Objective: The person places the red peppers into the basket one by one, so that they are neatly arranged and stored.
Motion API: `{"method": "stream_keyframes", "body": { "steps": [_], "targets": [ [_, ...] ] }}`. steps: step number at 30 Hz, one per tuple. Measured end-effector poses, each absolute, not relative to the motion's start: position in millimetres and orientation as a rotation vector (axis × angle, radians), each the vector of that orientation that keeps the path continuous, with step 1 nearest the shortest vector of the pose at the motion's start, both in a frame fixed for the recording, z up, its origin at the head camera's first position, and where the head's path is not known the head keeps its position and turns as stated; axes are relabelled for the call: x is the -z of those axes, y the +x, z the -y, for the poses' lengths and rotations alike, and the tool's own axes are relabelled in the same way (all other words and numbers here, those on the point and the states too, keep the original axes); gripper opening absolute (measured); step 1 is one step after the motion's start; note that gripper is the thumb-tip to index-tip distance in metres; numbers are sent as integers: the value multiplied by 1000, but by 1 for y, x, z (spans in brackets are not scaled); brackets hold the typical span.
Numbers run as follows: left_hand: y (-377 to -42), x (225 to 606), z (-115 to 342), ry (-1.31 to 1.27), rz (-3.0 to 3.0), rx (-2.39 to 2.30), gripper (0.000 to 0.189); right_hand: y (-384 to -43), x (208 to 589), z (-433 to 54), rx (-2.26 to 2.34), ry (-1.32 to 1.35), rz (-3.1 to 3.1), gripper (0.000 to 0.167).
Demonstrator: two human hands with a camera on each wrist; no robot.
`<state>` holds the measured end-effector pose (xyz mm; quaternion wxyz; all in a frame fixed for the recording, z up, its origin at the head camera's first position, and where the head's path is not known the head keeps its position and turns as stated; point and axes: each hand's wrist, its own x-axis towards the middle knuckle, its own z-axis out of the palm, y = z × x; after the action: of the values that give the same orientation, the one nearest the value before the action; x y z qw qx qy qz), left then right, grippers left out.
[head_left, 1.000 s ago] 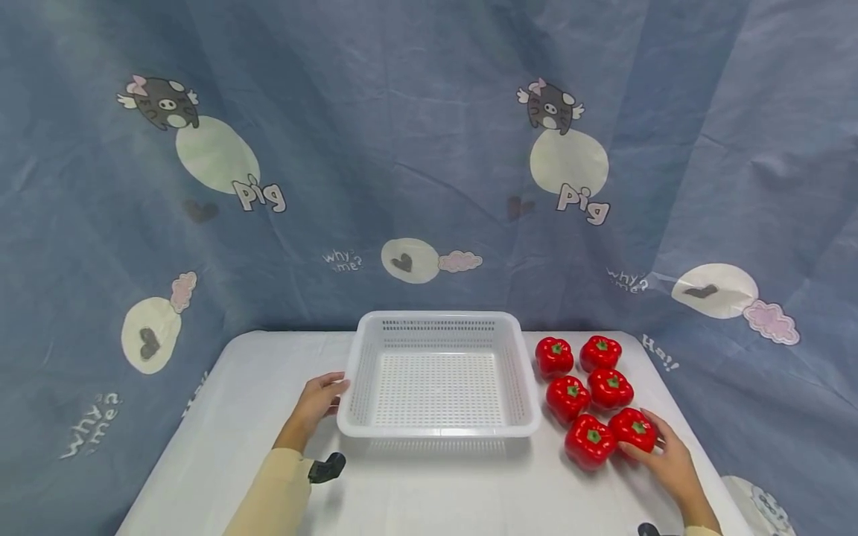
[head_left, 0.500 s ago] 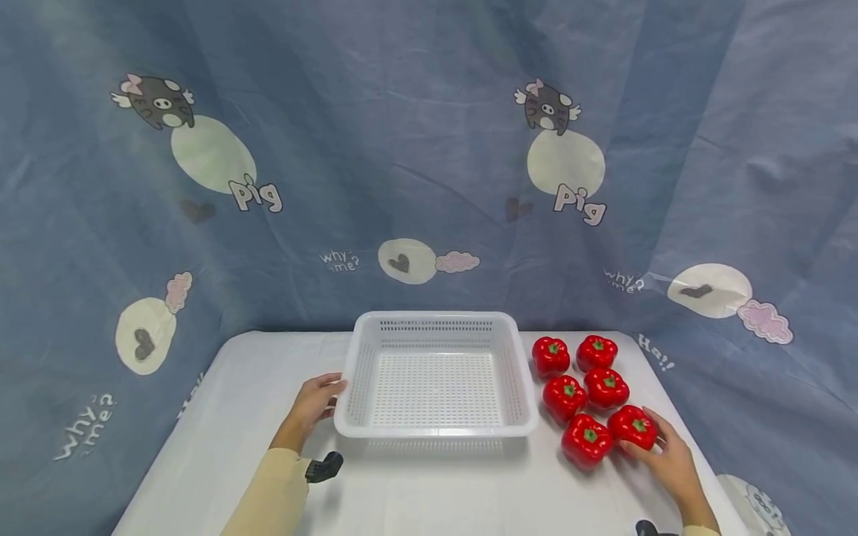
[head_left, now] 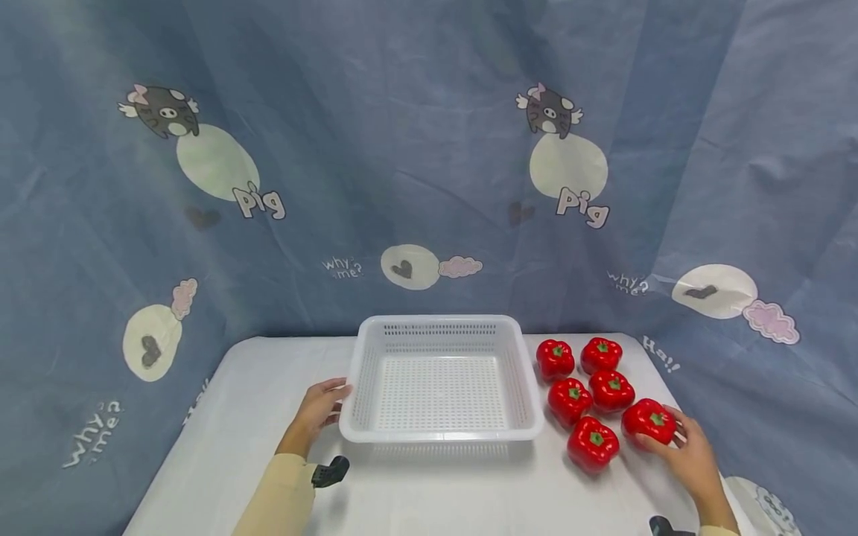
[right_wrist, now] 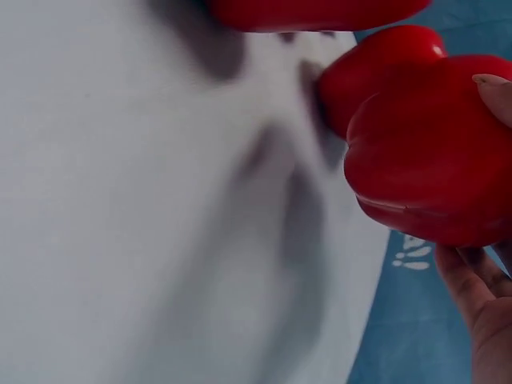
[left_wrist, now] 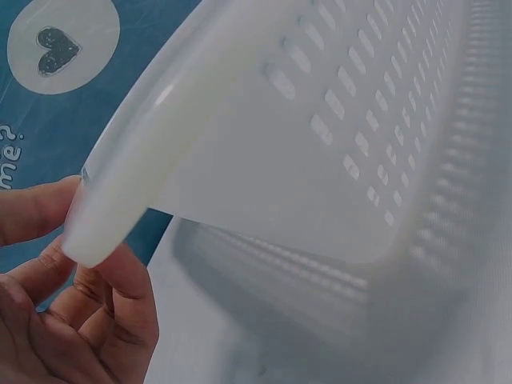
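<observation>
The left hand [head_left: 322,406] pinches the left rim of the white basket [head_left: 442,436], while the right hand [head_left: 693,452] grips a red pepper [head_left: 643,420] between thumb and fingers, just right of five loose peppers [head_left: 593,444] on the table [head_left: 469,495]. The glossy skin could slip from a shallow hold, or a low sweep knock a neighbour rolling. The right wrist view cuts that hand off, and the pepper hides some fingertips

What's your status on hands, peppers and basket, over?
Left hand grips side of white basket. Right hand holds one red pepper. Five other peppers on table, some between that one and basket.
</observation>
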<state>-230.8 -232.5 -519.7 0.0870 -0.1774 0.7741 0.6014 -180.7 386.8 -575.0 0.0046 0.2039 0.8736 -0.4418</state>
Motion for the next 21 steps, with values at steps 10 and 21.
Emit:
{"method": "stream_keyframes", "body": {
  "steps": [10, 21],
  "targets": [
    [-235, 519, 234, -555, -2284, -1792, 47, -169, 510, -356, 1404, 614, -2775, 103],
    [-236, 522, 234, -576, -2282, -1775, 46, -172, 477, -340, 1308, 441, -2814, 104]
  ]
}}
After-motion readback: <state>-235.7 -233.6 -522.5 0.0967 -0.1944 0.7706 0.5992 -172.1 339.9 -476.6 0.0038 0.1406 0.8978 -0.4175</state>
